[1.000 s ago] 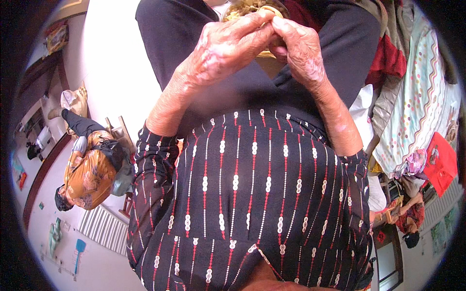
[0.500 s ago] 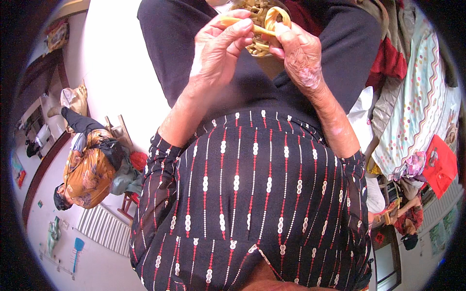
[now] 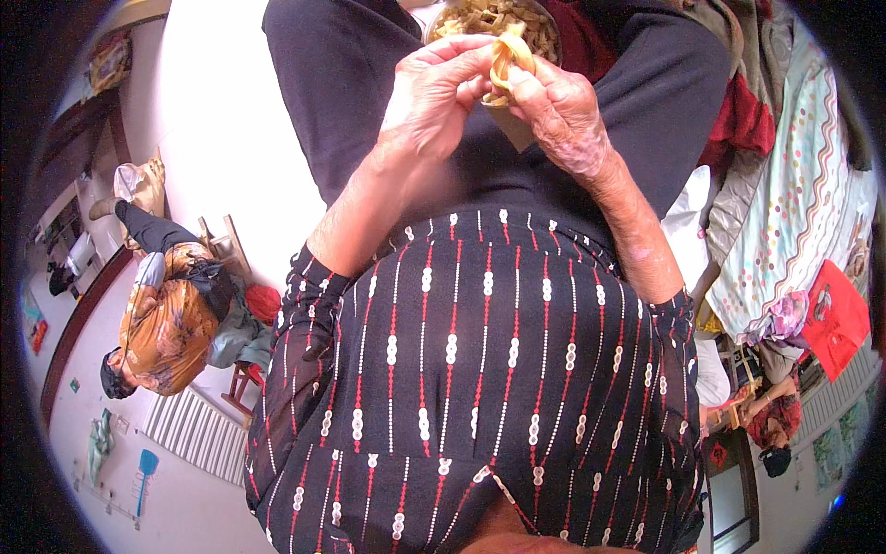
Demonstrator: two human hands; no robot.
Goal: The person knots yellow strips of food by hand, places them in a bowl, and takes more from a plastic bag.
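A soft yellow strip [image 3: 510,63], twisted into a small knot or loop, is pinched between my two hands over my lap. My left hand [image 3: 432,100] grips its left side with thumb and fingertips, which partly hide one end. On the other side, my right hand [image 3: 565,118] holds the loop between thumb and bent fingers. Just beyond and below the hands, a round container [image 3: 557,35] sits between my legs. Inside it lie many short yellowish-beige pieces [image 3: 494,17]. What the strip is made of, I cannot tell.
To the left, a person in an orange patterned top [image 3: 171,319] sits near a wooden stool [image 3: 242,388]. Polka-dotted cloth [image 3: 775,212], dark red fabric [image 3: 743,120] and a red bag [image 3: 835,319] lie to the right. Another person [image 3: 777,420] is farther off at the right.
The open loop with its long tail has been drawn into a smaller, tighter twist. My hands have come closer together, the left moving right and slightly down, and more of the container shows.
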